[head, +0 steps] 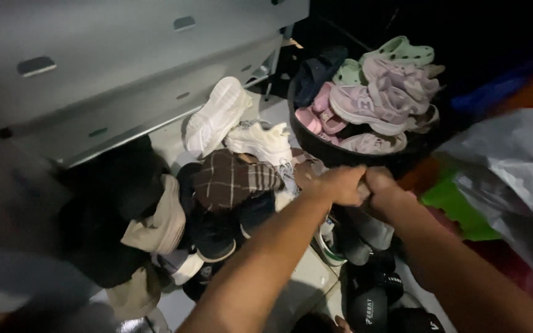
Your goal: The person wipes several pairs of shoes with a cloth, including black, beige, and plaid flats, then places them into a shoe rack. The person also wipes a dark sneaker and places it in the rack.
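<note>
At the near rim of the round black tub [340, 157] of pink and lilac sneakers [371, 105], left hand [339, 184] and right hand [380, 182] are pressed together. Both are seen curled closed; whether the rim is gripped cannot be told. A brown plaid slipper [235, 179] lies just left.

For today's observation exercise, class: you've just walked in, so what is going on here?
A person reaches both arms over a dim pile of shoes on the floor. The left hand and right hand meet at the near rim of a dark basin heaped with pink and lilac shoes and green clogs. What the fingers grip is unclear. White sneakers and a plaid slipper lie beside it.
</note>
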